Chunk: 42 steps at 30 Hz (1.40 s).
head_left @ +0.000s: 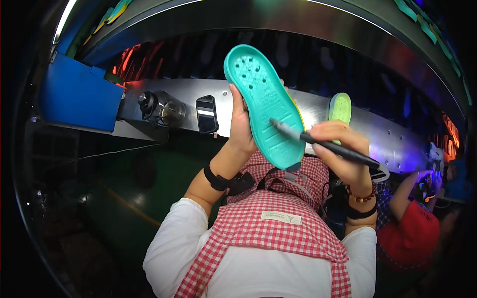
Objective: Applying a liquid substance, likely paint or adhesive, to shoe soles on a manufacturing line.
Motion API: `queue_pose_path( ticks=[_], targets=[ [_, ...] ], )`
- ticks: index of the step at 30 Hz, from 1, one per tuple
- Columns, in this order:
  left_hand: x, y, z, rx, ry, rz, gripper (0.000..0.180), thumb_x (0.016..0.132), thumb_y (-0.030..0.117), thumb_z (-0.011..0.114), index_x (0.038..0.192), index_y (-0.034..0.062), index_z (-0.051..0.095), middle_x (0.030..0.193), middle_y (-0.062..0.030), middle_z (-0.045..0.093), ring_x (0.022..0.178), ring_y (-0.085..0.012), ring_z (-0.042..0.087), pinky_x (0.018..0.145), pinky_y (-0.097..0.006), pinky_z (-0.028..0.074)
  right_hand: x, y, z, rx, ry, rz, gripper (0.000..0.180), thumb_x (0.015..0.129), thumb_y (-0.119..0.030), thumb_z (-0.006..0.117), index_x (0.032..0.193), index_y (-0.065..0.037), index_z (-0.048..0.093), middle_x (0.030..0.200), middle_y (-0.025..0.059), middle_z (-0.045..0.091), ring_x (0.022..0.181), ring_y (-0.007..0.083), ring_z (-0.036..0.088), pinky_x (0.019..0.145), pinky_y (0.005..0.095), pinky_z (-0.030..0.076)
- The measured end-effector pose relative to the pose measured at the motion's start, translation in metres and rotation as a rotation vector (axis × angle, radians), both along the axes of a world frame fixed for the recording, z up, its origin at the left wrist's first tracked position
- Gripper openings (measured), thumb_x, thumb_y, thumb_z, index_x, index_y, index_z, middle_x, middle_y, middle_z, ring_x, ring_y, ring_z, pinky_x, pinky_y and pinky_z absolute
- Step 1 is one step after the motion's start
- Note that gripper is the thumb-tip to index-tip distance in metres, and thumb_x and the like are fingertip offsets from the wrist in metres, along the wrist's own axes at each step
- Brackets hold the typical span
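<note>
My left hand (240,126) grips a teal shoe sole (273,107) by its left edge and holds it up, tilted, above my lap. Some fingertips show past the sole's right side. The face toward me has small holes at the far end and ridges at the near end. In my right hand (345,141) is a brush (343,151) with a black handle, a pale tip and a thin clear tube at its rear. The brush tip meets or hovers just over the middle of the sole; I cannot tell which.
A metal ledge (298,99) crosses ahead, carrying a lidded clear bottle (171,110), a phone (206,115) and a lime-green sole (340,108). Beyond it runs a dark conveyor (198,54) with several soles. A blue box (82,92) stands left; a co-worker in red (412,233) is at right.
</note>
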<state>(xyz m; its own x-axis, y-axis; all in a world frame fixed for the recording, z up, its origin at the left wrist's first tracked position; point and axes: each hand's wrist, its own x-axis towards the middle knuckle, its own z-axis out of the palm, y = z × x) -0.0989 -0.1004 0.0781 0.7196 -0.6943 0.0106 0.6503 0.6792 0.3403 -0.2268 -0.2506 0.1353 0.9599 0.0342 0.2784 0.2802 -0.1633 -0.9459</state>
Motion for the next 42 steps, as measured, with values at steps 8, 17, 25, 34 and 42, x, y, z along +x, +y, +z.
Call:
queue_pose_path(
  ticks=[8, 17, 25, 34, 42],
  targets=[
    [0.006, 0.006, 0.022, 0.103, -0.186, 0.073, 0.076, 0.083, 0.063, 0.028, 0.125, 0.0018, 0.038, 0.120, -0.0148, 0.048, 0.106, -0.0323, 0.050, 0.093, -0.049, 0.038, 0.002, -0.018, -0.025, 0.238, -0.009, 0.057, 0.020, 0.067, 0.005, 0.063, 0.087, 0.001, 0.063, 0.093, 0.0135, 0.063, 0.101, 0.0269, 0.055, 0.091, 0.0401, 0.041],
    [-0.015, 0.000, 0.017, 0.048, -0.021, 0.060, 0.060, 0.089, 0.045, 0.024, 0.127, 0.0003, 0.037, 0.123, -0.0204, 0.045, 0.109, -0.0332, 0.049, 0.097, -0.049, 0.034, 0.001, 0.012, -0.021, 0.198, -0.025, 0.061, 0.016, 0.076, 0.005, 0.057, 0.092, 0.005, 0.058, 0.097, 0.0167, 0.061, 0.092, 0.0206, 0.059, 0.085, 0.0305, 0.045],
    [-0.002, 0.000, 0.028, -0.051, -0.130, 0.001, 0.058, 0.089, 0.043, 0.028, 0.126, -0.0007, 0.038, 0.120, -0.0213, 0.047, 0.105, -0.0345, 0.051, 0.091, -0.047, 0.041, 0.011, 0.000, 0.008, 0.271, 0.044, 0.110, 0.020, 0.071, 0.005, 0.063, 0.091, 0.003, 0.062, 0.092, 0.0151, 0.064, 0.090, 0.0227, 0.061, 0.082, 0.0316, 0.047],
    [0.010, 0.003, 0.034, 0.076, -0.120, -0.044, 0.058, 0.089, 0.043, 0.031, 0.127, 0.0003, 0.037, 0.124, -0.0225, 0.044, 0.110, -0.0368, 0.048, 0.092, -0.051, 0.037, 0.016, -0.004, 0.010, -0.155, -0.157, 0.142, 0.018, 0.068, 0.002, 0.067, 0.085, 0.001, 0.062, 0.086, 0.0138, 0.064, 0.084, 0.0246, 0.063, 0.076, 0.0307, 0.049],
    [0.014, 0.011, 0.039, 0.239, -0.055, -0.598, 0.043, 0.087, 0.024, 0.044, 0.116, -0.0077, 0.047, 0.109, -0.0202, 0.056, 0.095, -0.0268, 0.058, 0.086, -0.036, 0.045, 0.016, -0.019, 0.017, -0.212, -0.067, 0.279, 0.015, 0.068, 0.000, 0.066, 0.083, -0.001, 0.064, 0.086, 0.0123, 0.065, 0.082, 0.0242, 0.064, 0.074, 0.0321, 0.049]
  ],
)
